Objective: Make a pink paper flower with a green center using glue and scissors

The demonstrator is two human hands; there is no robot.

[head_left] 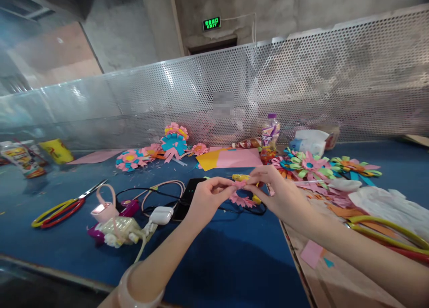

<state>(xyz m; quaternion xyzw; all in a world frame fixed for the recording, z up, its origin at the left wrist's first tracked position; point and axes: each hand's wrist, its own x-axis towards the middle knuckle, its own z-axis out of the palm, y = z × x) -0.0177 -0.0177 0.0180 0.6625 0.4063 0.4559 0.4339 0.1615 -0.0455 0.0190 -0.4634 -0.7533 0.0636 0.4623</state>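
Left hand (214,194): thumb and index almost closed, pinching a pink paper strip (243,201). Right hand (272,187): same pinch from the other side, remaining fingers loosely curled. Strip sits between the two sets of fingertips, above the blue table (234,265); can't tell if its lower edge touches down. Two-sided light grip is probably because thin paper creases easily and wants both ends steadied.

Finished-looking paper flowers (174,143) stand back near the mesh panel (201,82), likely to keep the front free for hands. More flowers on the right (310,165). Left scissors (75,202) lie flat, handles toward the near edge, presumably easy to grab. Phone (189,194) is just beyond the left hand, maybe for a glance.

Materials: strip is matte, toothed along one edge, curved. Flowers are layered, looped and fringed. Panel is shiny perforated metal. Crumpled plastic (389,207) at right looks thin, whitish, wrinkled. Earbud case (162,215): smooth, glossy, rounded.
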